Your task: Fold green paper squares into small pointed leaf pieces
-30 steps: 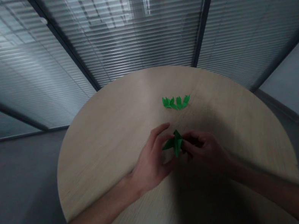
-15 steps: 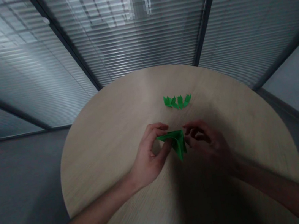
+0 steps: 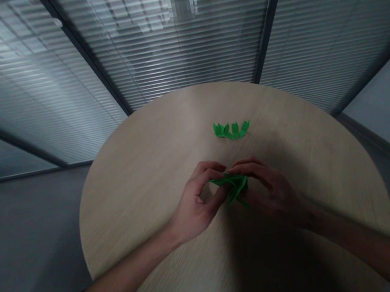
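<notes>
A small piece of folded green paper (image 3: 234, 186) is held just above the round wooden table (image 3: 140, 176), near its middle. My left hand (image 3: 199, 200) pinches its left side with thumb and curled fingers. My right hand (image 3: 268, 188) grips its right side, fingers bent over the top of the paper. Both hands meet over the piece and partly hide it. Farther back on the table lies a short row of several small folded green paper pieces (image 3: 232, 130), untouched.
The table's curved far edge runs close to a glass wall with horizontal blinds (image 3: 177, 43) and dark frames. Grey floor (image 3: 20, 247) lies to the left and right of the table.
The green paper has been turned and pressed flatter between the hands. My right hand, briefly apart from it half a second ago, has closed over its right side again.
</notes>
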`<state>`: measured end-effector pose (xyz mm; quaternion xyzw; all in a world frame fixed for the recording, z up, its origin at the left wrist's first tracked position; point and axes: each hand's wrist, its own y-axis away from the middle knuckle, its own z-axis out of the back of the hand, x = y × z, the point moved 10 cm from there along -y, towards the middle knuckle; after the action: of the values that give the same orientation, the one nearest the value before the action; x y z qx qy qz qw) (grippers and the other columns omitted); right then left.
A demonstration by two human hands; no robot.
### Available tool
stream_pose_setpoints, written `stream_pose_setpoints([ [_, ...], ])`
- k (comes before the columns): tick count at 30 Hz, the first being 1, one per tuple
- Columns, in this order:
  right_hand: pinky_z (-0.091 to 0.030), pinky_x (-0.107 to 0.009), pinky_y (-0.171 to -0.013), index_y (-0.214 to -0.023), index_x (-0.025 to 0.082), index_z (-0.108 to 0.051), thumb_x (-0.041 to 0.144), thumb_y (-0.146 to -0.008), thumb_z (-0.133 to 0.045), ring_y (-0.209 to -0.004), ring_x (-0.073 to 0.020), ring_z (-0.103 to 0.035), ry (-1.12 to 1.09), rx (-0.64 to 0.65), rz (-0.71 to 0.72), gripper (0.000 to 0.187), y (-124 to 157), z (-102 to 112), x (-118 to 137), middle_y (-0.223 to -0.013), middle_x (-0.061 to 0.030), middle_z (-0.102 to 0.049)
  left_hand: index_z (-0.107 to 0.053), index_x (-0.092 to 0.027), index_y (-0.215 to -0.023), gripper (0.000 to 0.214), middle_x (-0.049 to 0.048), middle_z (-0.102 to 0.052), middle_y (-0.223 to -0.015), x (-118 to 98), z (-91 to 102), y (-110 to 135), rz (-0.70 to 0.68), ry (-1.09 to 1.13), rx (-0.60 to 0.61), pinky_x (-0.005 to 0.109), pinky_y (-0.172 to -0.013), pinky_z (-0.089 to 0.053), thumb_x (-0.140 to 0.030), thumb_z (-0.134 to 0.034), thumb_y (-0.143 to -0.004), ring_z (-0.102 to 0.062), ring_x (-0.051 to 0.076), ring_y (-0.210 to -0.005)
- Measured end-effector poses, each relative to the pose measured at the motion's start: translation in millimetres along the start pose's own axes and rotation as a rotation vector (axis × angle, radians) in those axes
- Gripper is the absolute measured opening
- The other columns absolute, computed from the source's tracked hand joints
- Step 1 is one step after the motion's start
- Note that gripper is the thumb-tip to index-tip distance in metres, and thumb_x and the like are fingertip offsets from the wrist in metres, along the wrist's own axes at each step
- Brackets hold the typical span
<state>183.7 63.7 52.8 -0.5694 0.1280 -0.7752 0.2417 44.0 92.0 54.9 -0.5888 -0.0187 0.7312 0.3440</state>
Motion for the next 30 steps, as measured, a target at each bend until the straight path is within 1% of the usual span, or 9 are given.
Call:
stream_pose_setpoints([
  [3,-0.060,-0.035,-0.089,-0.127,0.029,-0.064,0.017,-0.090,-0.072,-0.106,-0.0203,-0.069,-0.028,-0.001,-0.034,0.040,2,-2,-5,-0.118,-0.0066,-0.067,-0.070,-0.020,-0.097,0.004,0.0094,-0.067,-0.109,-2,0.9,-1,-0.005,0.009,0.000,0.041,-0.092,-0.058,-0.023,-0.067,-0.097,-0.068,0.023,-0.103],
  [6,-0.060,-0.034,-0.088,-0.129,0.029,-0.061,0.016,-0.087,-0.074,-0.098,-0.0186,-0.072,-0.043,-0.053,-0.097,0.045,3,2,-14,-0.108,-0.0038,-0.072,-0.072,-0.020,-0.096,0.004,0.0089,-0.067,-0.106,-1,1.6,-2,0.011,-0.005,-0.001,0.039,-0.088,-0.058,-0.023,-0.068,-0.096,-0.069,0.022,-0.100],
  [9,-0.061,-0.034,-0.085,-0.114,0.026,-0.068,0.019,-0.089,-0.071,-0.093,-0.0194,-0.074,-0.028,-0.061,-0.144,0.026,4,2,-20,-0.103,-0.0041,-0.076,-0.073,-0.020,-0.098,0.007,0.0087,-0.067,-0.105,-1,2.8,-3,0.015,-0.024,-0.011,0.038,-0.088,-0.058,-0.023,-0.067,-0.097,-0.068,0.021,-0.099],
  [12,-0.061,-0.034,-0.080,-0.103,0.024,-0.072,0.020,-0.089,-0.070,-0.085,-0.0194,-0.074,-0.019,-0.066,-0.170,0.015,3,3,-20,-0.094,-0.0034,-0.078,-0.073,-0.019,-0.099,0.011,0.0089,-0.067,-0.106,-2,3.2,-3,0.003,-0.051,-0.018,0.038,-0.090,-0.058,-0.022,-0.062,-0.100,-0.067,0.021,-0.100],
  [16,-0.061,-0.033,-0.079,-0.102,0.023,-0.073,0.020,-0.089,-0.071,-0.084,-0.0191,-0.075,-0.048,-0.049,-0.177,0.013,1,1,-17,-0.095,-0.0038,-0.079,-0.072,-0.018,-0.098,0.013,0.0089,-0.067,-0.108,-3,4.1,-3,-0.023,-0.069,-0.029,0.037,-0.091,-0.058,-0.020,-0.059,-0.101,-0.067,0.020,-0.101],
  [20,-0.062,-0.033,-0.078,-0.106,0.024,-0.071,0.023,-0.088,-0.073,-0.083,-0.0188,-0.075,-0.052,-0.023,-0.138,0.018,-1,-1,-11,-0.096,-0.0036,-0.079,-0.073,-0.019,-0.098,0.012,0.0082,-0.066,-0.107,-3,6.7,-3,-0.027,-0.098,-0.050,0.037,-0.091,-0.058,-0.020,-0.062,-0.100,-0.067,0.019,-0.100],
  [24,-0.062,-0.032,-0.077,-0.105,0.024,-0.070,0.024,-0.088,-0.075,-0.082,-0.0185,-0.075,-0.034,-0.038,-0.129,0.017,0,0,-12,-0.094,-0.0035,-0.078,-0.072,-0.019,-0.096,0.008,0.0073,-0.065,-0.107,-6,9.5,-1,-0.051,-0.136,-0.081,0.037,-0.091,-0.057,-0.020,-0.065,-0.099,-0.066,0.019,-0.101],
  [30,-0.060,-0.031,-0.073,-0.096,0.022,-0.072,0.026,-0.090,-0.074,-0.078,-0.0184,-0.074,0.014,-0.028,-0.149,0.007,1,0,-14,-0.086,-0.0022,-0.076,-0.070,-0.019,-0.094,0.001,0.0067,-0.064,-0.108,-11,11.7,0,-0.079,-0.182,-0.120,0.036,-0.090,-0.057,-0.019,-0.071,-0.095,-0.065,0.019,-0.101],
])
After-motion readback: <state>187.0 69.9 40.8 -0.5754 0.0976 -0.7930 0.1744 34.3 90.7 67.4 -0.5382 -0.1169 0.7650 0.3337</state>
